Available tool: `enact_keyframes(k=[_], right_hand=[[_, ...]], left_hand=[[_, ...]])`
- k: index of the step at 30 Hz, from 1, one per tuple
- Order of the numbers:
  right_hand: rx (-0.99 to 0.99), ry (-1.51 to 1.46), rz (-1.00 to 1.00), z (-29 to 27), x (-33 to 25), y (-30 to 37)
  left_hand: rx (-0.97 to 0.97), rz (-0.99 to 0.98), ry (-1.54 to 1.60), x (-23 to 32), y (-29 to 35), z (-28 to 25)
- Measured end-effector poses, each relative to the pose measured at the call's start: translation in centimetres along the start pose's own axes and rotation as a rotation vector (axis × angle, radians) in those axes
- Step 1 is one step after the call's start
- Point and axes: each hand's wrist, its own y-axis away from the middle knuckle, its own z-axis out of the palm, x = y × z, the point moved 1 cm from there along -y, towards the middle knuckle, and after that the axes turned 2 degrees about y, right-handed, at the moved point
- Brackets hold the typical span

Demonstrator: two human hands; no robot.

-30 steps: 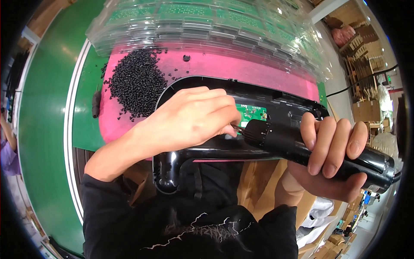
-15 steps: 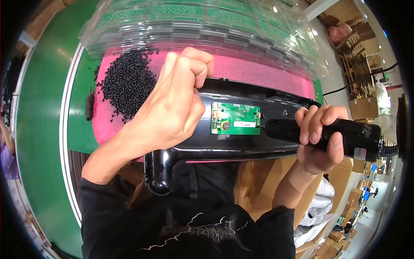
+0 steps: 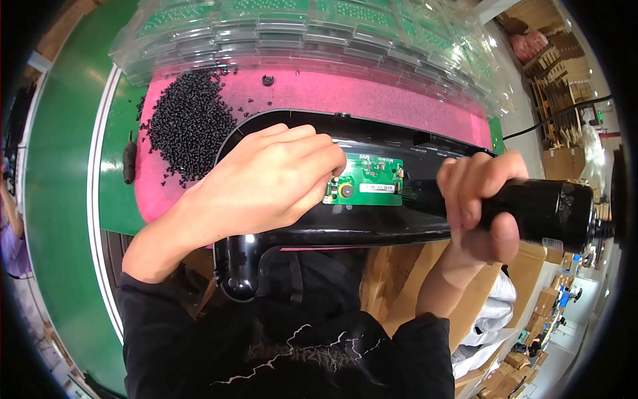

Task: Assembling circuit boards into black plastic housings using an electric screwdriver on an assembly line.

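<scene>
A green circuit board [image 3: 372,178] with a round buzzer and a white label lies inside a long glossy black plastic housing [image 3: 345,229]. My left hand [image 3: 272,176] reaches over the housing with curled fingers, their tips at the board's upper left corner. Whatever those fingertips hold or press is hidden. Wrapped in my right hand [image 3: 482,203] is a black electric screwdriver [image 3: 541,209], lying nearly level. Its front end is at the board's right edge, beside the white label; the bit is hard to make out.
On the pink mat [image 3: 399,106] lies a heap of small black screw-like parts [image 3: 189,126], with a few strays and a small black clip [image 3: 268,80]. Stacked clear trays [image 3: 299,40] of green boards stand behind. A dark-handled tool [image 3: 129,159] lies at left; a cardboard box [image 3: 425,279] stands below.
My left hand has moved down from the housing's upper edge to the board's left corner, uncovering the mat and clip behind. The screwdriver's front stays by the board's right edge; its body has shifted slightly.
</scene>
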Motion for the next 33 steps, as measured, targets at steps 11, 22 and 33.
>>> enact_keyframes(k=[11, 22, 33], right_hand=[[-0.090, -0.093, 0.059, -1.8, 0.0, -1.1], [0.484, -0.385, 0.312, -6.1, 0.6, -2.4], [0.832, 1.449, 0.007, -23.5, -5.2, 12.9]], left_hand=[[0.117, -0.065, -0.075, 0.0, -0.4, -2.1], [-0.032, -0.273, -0.257, -0.8, 1.0, -2.3], [-0.100, -0.263, -0.127, 0.3, -0.5, -1.1]])
